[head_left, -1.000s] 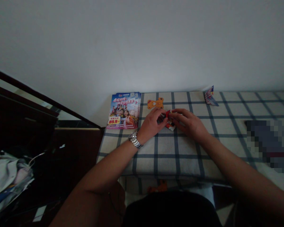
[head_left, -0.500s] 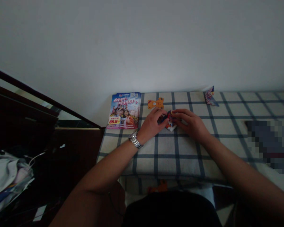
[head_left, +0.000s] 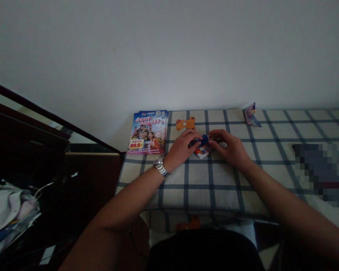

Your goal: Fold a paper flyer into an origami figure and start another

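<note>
Between my two hands, low over the checked cloth, is a small folded paper (head_left: 202,151) printed in blue, red and white, much like the flyers. My left hand (head_left: 184,145), with a silver watch (head_left: 161,167) on its wrist, pinches the paper's left side between thumb and fingers. My right hand (head_left: 227,148) grips the blue upper right edge with its thumb and curled fingers. Both hands partly cover the paper, so its full shape is hidden. Just behind my left hand lies the printed bear (head_left: 185,123) on the cloth.
A stack of colourful flyers (head_left: 147,131) lies at the table's left side. One folded flyer (head_left: 252,116) stands near the wall. A dark pixelated object (head_left: 322,171) is on the right of the checked tablecloth (head_left: 226,194). A filled bag (head_left: 11,214) sits low at the left.
A blue flap of the paper has turned up between my hands. My right hand has shifted slightly, and more of the paper's lower printed face shows. My left hand stays nearly still.
</note>
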{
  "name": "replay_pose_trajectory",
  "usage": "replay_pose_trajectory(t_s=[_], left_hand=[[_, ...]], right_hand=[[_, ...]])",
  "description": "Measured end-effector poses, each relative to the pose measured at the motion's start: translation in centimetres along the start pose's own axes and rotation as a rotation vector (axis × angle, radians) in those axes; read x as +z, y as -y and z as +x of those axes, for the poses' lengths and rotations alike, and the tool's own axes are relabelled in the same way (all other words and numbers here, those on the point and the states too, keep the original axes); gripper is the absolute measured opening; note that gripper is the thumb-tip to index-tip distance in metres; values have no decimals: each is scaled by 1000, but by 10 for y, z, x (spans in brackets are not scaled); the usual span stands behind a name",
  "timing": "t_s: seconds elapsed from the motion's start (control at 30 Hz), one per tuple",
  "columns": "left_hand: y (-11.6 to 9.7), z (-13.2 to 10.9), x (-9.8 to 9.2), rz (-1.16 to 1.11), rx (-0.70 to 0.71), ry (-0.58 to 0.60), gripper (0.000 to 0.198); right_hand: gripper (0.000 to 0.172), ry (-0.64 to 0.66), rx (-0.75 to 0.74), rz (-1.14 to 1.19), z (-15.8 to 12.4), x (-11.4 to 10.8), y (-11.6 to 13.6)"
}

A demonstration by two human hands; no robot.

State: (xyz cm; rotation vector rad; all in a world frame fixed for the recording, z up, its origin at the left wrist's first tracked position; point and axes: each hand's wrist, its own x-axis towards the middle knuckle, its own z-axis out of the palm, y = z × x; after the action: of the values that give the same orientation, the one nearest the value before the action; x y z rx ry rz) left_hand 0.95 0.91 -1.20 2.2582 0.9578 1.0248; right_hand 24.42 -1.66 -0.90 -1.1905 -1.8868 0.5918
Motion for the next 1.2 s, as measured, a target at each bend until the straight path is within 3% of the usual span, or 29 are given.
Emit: replay_pose_trajectory(t_s=[0.63,1.2], left_hand=[[0,-2,0,-42,-36,26,21],[-9,-2,-2,50,86,-34,11]], right_hand=[[18,14,98,15,0,0,-11],[15,18,-95,-36,0,-4,-2]])
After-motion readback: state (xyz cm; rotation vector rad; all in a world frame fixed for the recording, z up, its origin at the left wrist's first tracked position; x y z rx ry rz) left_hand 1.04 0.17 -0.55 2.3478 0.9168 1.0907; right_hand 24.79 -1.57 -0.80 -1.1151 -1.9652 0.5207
